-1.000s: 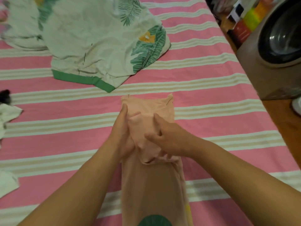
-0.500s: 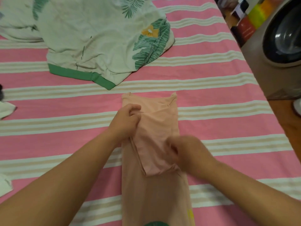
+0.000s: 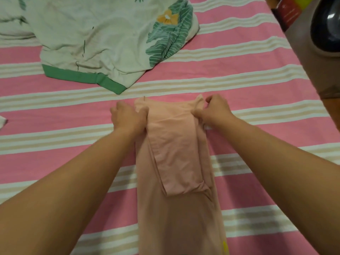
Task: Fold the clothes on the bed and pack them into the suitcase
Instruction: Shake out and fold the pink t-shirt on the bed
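Peach garment (image 3: 176, 162) lies on pink striped bed (image 3: 257, 111), folded into a narrow strip, long axis running from the person's body straight away toward the far end; smaller flap doubled back on top of the far half. Left hand (image 3: 127, 116) pinches far-left corner, thumb on top of the cloth, other fingers curled at the edge. Right hand (image 3: 213, 111) pinches far-right corner, fingers curled round the little raised tab of fabric. Both hands sit at the far end, one each side of the strip, about equally near it; rest of the strip trails back between the forearms. Likely next fold brings the far end toward the body along that axis. Leaf-print garment (image 3: 110, 43) lies unfolded beyond, well apart. Suitcase not in view.
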Tool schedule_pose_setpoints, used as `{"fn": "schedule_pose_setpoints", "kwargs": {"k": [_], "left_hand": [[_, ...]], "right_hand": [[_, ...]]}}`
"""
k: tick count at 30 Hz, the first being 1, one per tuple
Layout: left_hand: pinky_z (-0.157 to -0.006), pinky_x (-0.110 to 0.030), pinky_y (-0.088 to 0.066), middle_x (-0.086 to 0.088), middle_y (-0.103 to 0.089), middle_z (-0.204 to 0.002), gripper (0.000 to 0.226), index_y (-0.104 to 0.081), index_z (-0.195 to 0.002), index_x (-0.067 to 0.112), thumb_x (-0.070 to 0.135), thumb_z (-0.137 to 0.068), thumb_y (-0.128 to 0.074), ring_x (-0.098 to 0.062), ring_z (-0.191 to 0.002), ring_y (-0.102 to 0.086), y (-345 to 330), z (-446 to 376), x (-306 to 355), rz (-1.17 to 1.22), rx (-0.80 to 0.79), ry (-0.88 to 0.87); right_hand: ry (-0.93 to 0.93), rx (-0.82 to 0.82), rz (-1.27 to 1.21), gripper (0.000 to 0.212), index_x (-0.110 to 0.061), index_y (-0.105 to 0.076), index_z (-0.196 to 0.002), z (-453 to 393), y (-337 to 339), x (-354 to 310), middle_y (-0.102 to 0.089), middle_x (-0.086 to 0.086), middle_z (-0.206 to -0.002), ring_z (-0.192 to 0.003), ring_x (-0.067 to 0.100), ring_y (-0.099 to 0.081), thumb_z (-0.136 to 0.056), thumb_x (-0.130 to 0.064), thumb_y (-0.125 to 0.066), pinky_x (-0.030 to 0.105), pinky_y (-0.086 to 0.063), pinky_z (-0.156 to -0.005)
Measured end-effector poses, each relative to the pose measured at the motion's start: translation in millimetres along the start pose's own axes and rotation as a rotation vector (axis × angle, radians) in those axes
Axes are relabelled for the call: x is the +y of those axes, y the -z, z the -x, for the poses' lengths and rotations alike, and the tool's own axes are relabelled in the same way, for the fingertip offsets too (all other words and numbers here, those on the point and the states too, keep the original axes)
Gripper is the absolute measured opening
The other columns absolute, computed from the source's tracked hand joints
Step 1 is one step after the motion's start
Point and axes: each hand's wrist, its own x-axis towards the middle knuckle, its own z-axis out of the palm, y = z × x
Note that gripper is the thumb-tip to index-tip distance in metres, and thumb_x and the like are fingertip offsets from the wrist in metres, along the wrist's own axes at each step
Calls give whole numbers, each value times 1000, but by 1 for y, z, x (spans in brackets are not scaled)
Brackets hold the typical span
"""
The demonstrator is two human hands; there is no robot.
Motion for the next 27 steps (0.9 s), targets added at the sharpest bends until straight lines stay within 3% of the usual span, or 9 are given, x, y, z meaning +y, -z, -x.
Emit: {"fn": "schedule_pose_setpoints", "kwargs": {"k": [3, 7, 10, 12, 14, 17, 21, 24, 27], "left_hand": [[-60, -32, -58, -9, -67, -94, 35, -64, -105, 6, 30, -84, -76, -22, -73, -65, 9, -11, 13, 311, -233, 195], [-60, -28, -46, -2, -65, -83, 13, -61, -88, 22, 16, -92, -71, -15, -71, -58, 48, 16, 13, 601, -445, 47], [-80, -29, -47, -1, -72, -97, 7, -69, -95, 17, 15, -90, -74, -13, -87, -62, 80, 80, -28, 526, -380, -234], [-78, -21, -46, 8, -70, -90, 13, -70, -93, 21, 24, -82, -77, -5, -83, -61, 91, 129, -71, 371, -362, -362], [-81, -16, -46, 8, -65, -99, 21, -70, -97, 32, 30, -76, -74, -1, -91, -60, 92, 165, -111, 150, -427, -446], [-87, -19, -47, 14, -52, -116, 43, -67, -121, 40, 11, -89, -74, -10, -106, -54, 85, 187, -156, -40, -567, -540], [-103, -36, -43, -1, -46, -136, 45, -61, -139, 25, 41, -98, -52, -26, -123, -48, 79, 169, -136, -222, -287, -837], [-115, -55, -30, -16, -32, -159, 54, -47, -151, 23, 47, -103, -40, -42, -143, -33, 48, 140, -104, -520, -178, -1003], [-110, -50, -37, -15, -31, -156, 51, -41, -151, 27, 44, -103, -44, -38, -135, -39, 22, 129, -75, -482, -102, -822]], "right_hand": [[-221, -164, -247, 21, -8, -65, -99, -5, -1, -12, -66, 13, -91, -75, 25, -63, -87, -18, -79, 32, -52, -58], [-5, -143, -452, 7, -16, -69, -87, 25, 19, -14, -66, 3, -75, -65, 14, -61, -90, -9, -70, 33, -56, -60], [313, -49, -410, 21, -23, -65, -79, 101, 47, 6, -64, -6, -82, -71, 5, -57, -84, -4, -72, 21, -46, -65], [420, -99, -269, 18, -29, -63, -83, 153, 49, 39, -60, -2, -89, -76, 3, -54, -77, -16, -72, 15, -41, -67], [465, -217, -75, 25, -30, -67, -92, 191, 38, 84, -57, -1, -97, -88, 8, -53, -72, -15, -66, 20, -44, -77], [573, -267, 198, 54, -18, -70, -116, 217, 27, 135, -57, 0, -116, -109, 22, -55, -70, 4, -52, 38, -49, -91], [527, -84, 152, 43, -12, -60, -135, 206, 33, 110, -51, 5, -133, -121, 20, -48, -92, -15, -50, 27, -42, -103], [706, -153, 349, 48, -11, -54, -141, 183, 0, 79, -48, 15, -147, -134, 33, -43, -100, -33, -42, 45, -34, -115], [634, -102, 444, 54, -7, -46, -147, 157, -24, 70, -38, 23, -154, -141, 41, -35, -103, -36, -35, 47, -22, -120]]}}
